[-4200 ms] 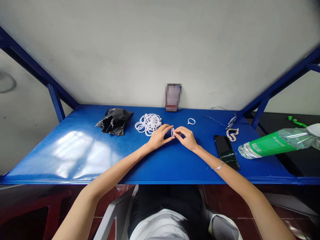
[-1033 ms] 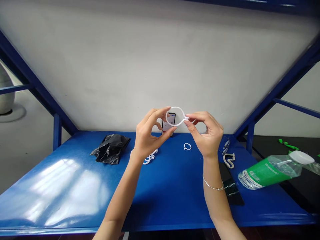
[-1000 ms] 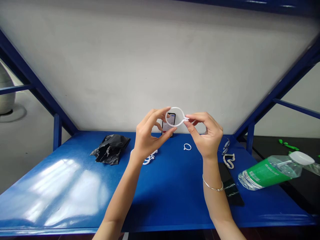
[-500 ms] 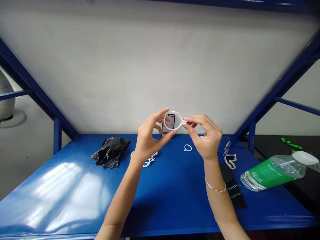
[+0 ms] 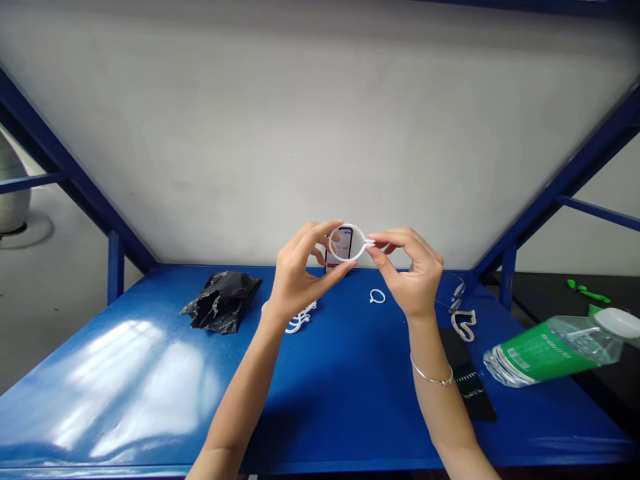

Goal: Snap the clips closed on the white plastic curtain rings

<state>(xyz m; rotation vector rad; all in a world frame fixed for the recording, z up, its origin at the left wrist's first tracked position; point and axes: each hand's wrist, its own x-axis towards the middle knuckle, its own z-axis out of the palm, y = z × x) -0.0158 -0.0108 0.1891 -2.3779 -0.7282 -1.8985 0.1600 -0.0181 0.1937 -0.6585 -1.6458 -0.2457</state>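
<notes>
Both of my hands hold up a white plastic ring (image 5: 369, 243) above the back of the table, with its clasp tabs pointing right. On the left side, my left hand (image 5: 300, 270) is curved around the ring, index finger near its top and thumb near its bottom. My right hand (image 5: 414, 270) pinches the tabs between thumb and fingers. Behind the ring stands a phone (image 5: 344, 248) with digits on its screen, partly hidden. A smaller white ring (image 5: 377, 296) lies on the table between my hands. More white rings (image 5: 299, 323) lie in a pile, partly covered by my left forearm.
A crumpled black plastic bag (image 5: 223, 300) lies left on the blue table (image 5: 350, 400). To the right are glasses (image 5: 457, 295), a white curved piece (image 5: 465, 327), a dark flat item (image 5: 475, 393) and a water bottle (image 5: 553, 350). A pale wall rises behind.
My hands hold nearly the same pose around the ring. The view has shifted slightly, and the phone's digits have changed from 11:07 to 11:08.
</notes>
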